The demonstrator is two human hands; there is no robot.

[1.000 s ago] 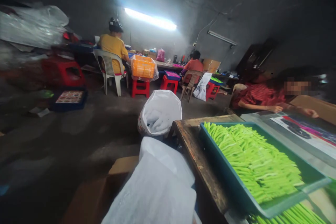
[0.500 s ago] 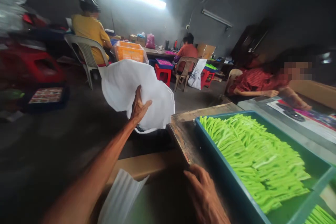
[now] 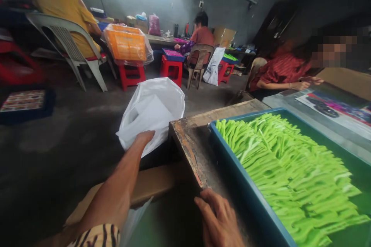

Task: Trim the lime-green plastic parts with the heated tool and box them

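Floor tray (image 3: 26,104): dark blue, on the ground at far left, with a printed card lying in it.
Chair (image 3: 69,48): white plastic, back to the camera; a person in yellow (image 3: 58,4) sits in it.
Crate (image 3: 126,44): orange, wrapped in clear plastic, standing on a red stool (image 3: 131,76).
Left hand (image 3: 143,139): arm stretched forward, hand closed on the near rim of the bag; the fingertips are hidden behind the plastic.
Bag (image 3: 156,104): white plastic, mouth open and facing up, just left of the table's corner and touching it.
Box (image 3: 156,179): brown cardboard, low down between the two arms, below the table's edge.
Table (image 3: 188,139): worn wood, its near corner scuffed, with the tray on top.
Right hand (image 3: 220,220): lies flat at the table's near edge, fingers loosely spread, holding nothing, just beside the tray's corner.
Tray (image 3: 232,166): blue, deep-walled, filling most of the right side.
Green pieces (image 3: 290,162): bright, thin and long, heaped in overlapping rows across the tray.
Co-worker (image 3: 281,69): red striped top, seated past the tray, hands together at the far table edge.
Sheet (image 3: 333,110): printed, flat on the grey surface at far right.
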